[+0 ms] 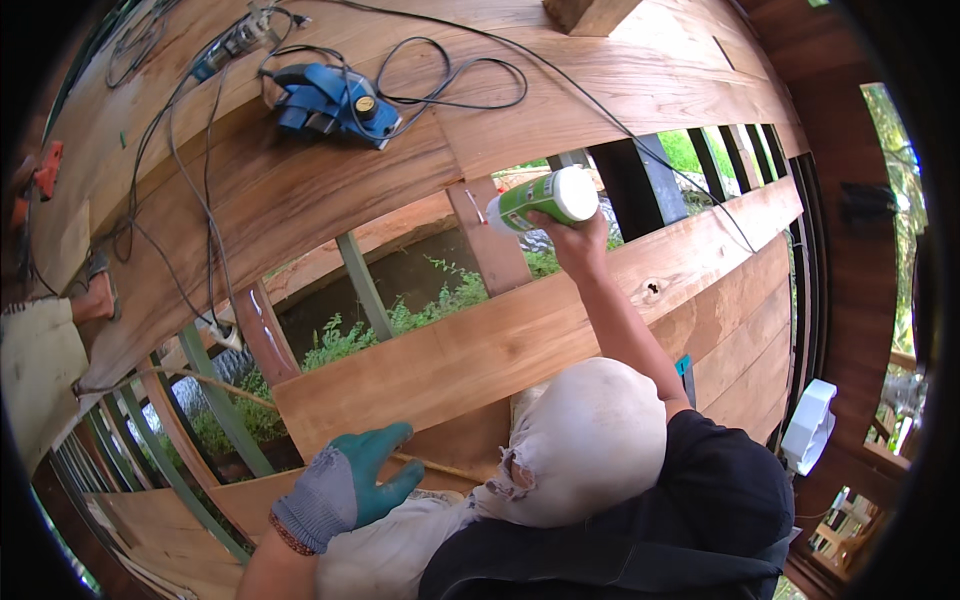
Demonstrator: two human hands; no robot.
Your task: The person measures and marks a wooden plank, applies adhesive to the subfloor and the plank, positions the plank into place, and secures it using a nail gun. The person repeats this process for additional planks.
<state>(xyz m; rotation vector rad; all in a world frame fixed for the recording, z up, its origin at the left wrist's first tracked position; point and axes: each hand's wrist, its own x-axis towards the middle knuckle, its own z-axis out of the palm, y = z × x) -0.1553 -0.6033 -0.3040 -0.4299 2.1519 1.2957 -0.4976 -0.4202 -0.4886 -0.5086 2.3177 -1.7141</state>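
My bare right hand (578, 240) is wrapped round a green and white squeeze bottle (535, 200), which looks like a glue bottle. The bottle lies tilted, its nozzle end to the left, above a reddish-brown joist (490, 245). A thin whitish streak shows on that joist near the nozzle. My left hand (358, 488), in a grey glove with green-coated palm and fingers, has its fingers spread and holds nothing. It is beside the near edge of a loose-looking wooden plank (450, 355); whether it touches the plank I cannot tell.
Beyond the gap with its joists lie a blue electric planer (335, 103), another power tool (232, 48) and looping black cables (450, 85) on floorboards. Green plants (400, 315) show below the gap. A person's foot (97, 298) is at the left. A white plastic container (808, 428) is at the right.
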